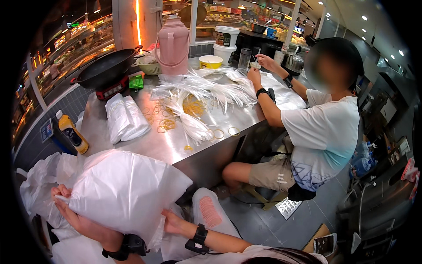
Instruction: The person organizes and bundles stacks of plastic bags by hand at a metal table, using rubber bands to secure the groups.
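Note:
A large white plastic bag point(115, 191), puffed out, lies across my lap side at the lower left. My left hand point(62, 198) grips its left edge, with the fingers curled over a fold. At its lower right edge, my right hand point(173, 221) pinches the thin plastic. Beyond the bag, on the steel table point(158, 148), rest a folded stack of white plastic bags point(127, 118), loose yellow rubber bands point(166, 125) and bundles of white strips point(197, 128) that fan out at their ends.
A yellow-capped-side juice bottle point(73, 133) and a black wok point(105, 69) stand at the left. Farther back is a pink thermos jug point(173, 46). A co-worker point(323, 125) sits at the right, hands over the table. More crumpled plastic bags point(43, 184) lie at the far left.

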The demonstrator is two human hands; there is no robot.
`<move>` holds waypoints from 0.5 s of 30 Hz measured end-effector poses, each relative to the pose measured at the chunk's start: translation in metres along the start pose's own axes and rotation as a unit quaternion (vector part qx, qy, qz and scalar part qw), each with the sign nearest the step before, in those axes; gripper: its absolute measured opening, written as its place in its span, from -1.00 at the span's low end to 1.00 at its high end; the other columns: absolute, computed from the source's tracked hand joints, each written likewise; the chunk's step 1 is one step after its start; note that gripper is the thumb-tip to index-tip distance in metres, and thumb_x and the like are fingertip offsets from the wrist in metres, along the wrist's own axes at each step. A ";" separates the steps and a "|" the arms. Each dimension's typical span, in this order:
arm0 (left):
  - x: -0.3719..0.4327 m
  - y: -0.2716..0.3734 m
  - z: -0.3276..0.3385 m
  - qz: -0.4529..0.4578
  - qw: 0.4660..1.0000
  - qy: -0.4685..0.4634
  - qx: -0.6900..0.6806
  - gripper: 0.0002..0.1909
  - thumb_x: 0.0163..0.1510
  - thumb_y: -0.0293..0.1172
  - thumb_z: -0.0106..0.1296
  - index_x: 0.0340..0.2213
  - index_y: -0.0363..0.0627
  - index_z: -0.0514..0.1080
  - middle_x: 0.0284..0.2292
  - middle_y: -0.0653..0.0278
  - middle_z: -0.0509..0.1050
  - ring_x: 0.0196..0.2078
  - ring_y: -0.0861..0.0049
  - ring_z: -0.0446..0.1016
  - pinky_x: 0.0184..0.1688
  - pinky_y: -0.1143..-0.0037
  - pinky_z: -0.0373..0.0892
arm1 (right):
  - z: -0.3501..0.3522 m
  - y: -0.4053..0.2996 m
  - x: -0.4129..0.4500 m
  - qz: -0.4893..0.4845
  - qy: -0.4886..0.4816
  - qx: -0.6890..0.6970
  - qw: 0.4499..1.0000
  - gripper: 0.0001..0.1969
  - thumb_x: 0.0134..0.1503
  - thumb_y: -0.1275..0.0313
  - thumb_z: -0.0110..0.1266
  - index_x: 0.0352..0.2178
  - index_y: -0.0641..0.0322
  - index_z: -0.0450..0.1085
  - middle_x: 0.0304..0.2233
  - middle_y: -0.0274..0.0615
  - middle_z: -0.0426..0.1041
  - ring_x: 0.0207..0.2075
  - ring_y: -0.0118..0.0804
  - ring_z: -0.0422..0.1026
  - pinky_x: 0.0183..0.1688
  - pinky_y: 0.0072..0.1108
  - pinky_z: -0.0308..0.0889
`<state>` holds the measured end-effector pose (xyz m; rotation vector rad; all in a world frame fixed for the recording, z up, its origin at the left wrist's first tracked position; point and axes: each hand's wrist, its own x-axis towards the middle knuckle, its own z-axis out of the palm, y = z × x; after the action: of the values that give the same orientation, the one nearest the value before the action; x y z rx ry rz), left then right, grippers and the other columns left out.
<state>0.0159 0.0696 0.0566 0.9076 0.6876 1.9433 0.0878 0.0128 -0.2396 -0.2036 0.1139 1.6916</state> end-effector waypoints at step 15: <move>0.032 -0.016 -0.022 0.101 0.987 -0.035 0.116 -0.52 0.33 -0.17 -0.41 0.11 -0.30 0.11 -0.06 0.24 0.26 0.05 0.49 0.20 0.22 0.49 0.03 | 0.016 0.015 -0.018 -0.077 -0.120 -0.002 0.990 -0.19 -0.09 0.12 0.29 0.13 0.16 0.10 0.09 -0.18 0.28 0.15 -0.15 0.21 0.22 -0.23 0.08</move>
<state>-0.0058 0.1030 0.0422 1.2247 0.8195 2.0256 0.0738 -0.0034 -0.2207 -0.0101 -0.0816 1.5499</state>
